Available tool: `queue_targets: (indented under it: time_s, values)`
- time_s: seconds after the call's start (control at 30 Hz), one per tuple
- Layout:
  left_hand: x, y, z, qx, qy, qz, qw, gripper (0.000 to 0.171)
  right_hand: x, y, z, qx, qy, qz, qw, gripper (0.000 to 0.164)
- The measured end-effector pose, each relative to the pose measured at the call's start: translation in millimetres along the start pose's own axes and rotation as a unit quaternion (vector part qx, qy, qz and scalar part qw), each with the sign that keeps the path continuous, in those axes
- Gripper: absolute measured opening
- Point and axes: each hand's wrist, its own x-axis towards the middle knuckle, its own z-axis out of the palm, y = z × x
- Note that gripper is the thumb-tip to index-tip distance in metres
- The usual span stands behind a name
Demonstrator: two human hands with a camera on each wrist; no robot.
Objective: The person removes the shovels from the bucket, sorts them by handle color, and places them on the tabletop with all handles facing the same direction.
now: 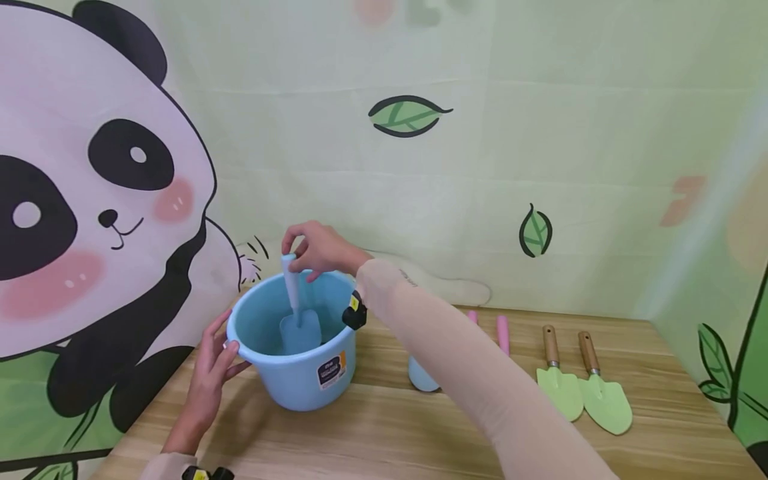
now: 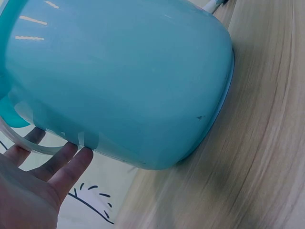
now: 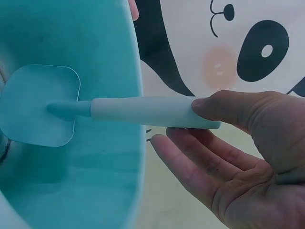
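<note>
A light blue bucket point(image 1: 288, 383) with a label stands upright on the wooden table. My left hand point(image 1: 211, 360) holds it at the left side of the rim, and in the left wrist view the fingers point(image 2: 71, 167) lie against its outer wall. Inside is a blue toy shovel point(image 3: 43, 105), blade down in the bucket, its pale handle point(image 3: 143, 110) sticking up past the rim. My right hand point(image 1: 321, 247) pinches the top of that handle between thumb and fingers, above the bucket's opening.
Two light green trowels point(image 1: 561, 390) with wooden handles lie side by side on the right of the table point(image 1: 384, 433). My right sleeve partly hides pink handles point(image 1: 503, 333) and a blue blade point(image 1: 422, 377). A panda-printed cloth point(image 1: 444, 200) hangs behind the table.
</note>
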Motion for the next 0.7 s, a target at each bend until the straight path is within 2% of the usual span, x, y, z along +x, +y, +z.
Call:
queue_targets:
  time_s: [0.7]
  values:
    - [-1.0, -1.2, 1.7, -0.007, 0.001, -0.006, 1.0000, 0.056, -27.7, -16.0, -20.5, -0.036, 0.042, -0.048, 0.997, 0.017]
